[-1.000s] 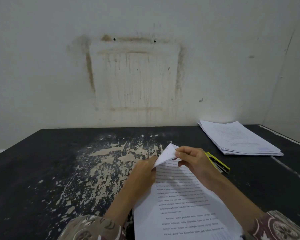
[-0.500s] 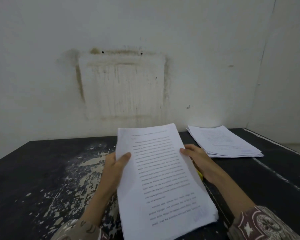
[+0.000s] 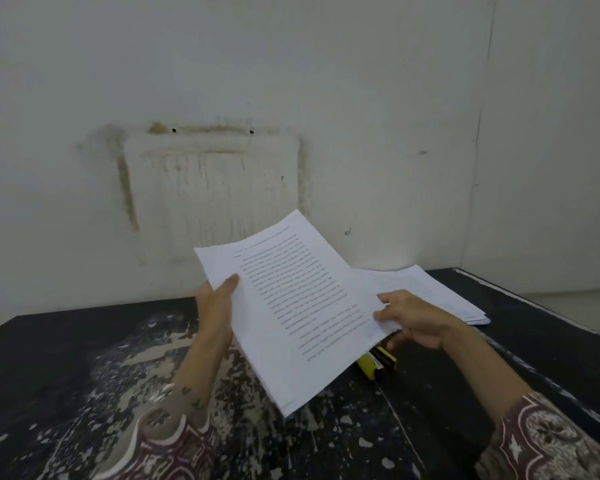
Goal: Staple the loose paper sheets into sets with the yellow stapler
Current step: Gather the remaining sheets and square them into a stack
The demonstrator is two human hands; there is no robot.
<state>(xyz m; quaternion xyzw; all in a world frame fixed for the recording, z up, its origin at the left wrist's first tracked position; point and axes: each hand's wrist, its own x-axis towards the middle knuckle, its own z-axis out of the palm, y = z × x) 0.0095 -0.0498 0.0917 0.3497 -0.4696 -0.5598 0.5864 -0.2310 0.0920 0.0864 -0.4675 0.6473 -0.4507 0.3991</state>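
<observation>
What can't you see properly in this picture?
- Yellow stapler: mostly hidden under the held paper set, head view.
- Printed words: too small and blurred to read.
- Paper stack: near part covered by the set and the right hand.
- Left hand: fingers behind the set, only the thumb shows.

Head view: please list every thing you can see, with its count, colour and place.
paper set: one, white with printed text, held tilted above the table
paper pile: one, white, on the far right of the table, partly behind the paper set
stapler: one, yellow and black, on the table under the right edge of the paper set
table: one, black with worn pale patches, in front of the wall
wall: white, with a stained rectangular mark
left hand: holds the left edge of the paper set
right hand: pinches its right corner
sleeves: two, maroon patterned, at the bottom
</observation>
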